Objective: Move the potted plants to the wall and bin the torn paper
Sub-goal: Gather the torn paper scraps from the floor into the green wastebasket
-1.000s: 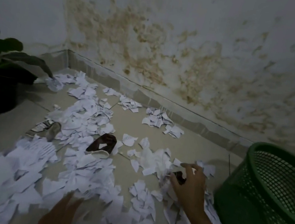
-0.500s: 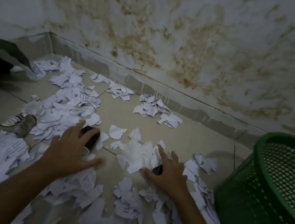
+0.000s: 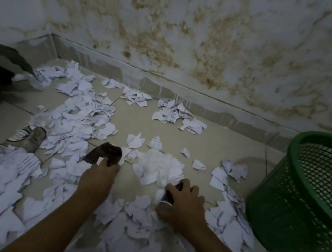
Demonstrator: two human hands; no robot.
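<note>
I'm seeing the left hand (image 3: 97, 177) now pinching the brown scrap (image 3: 104, 153), the right hand (image 3: 183, 203) gripping a dark object (image 3: 168, 197) amid torn paper (image 3: 158, 166); binning is starting.

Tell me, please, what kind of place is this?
Probably a corner of a damp indoor room, perhaps in a home. The wall is blotched with brown stains, the tiled floor is strewn with torn paper, and a green mesh bin stands at the right.
</note>
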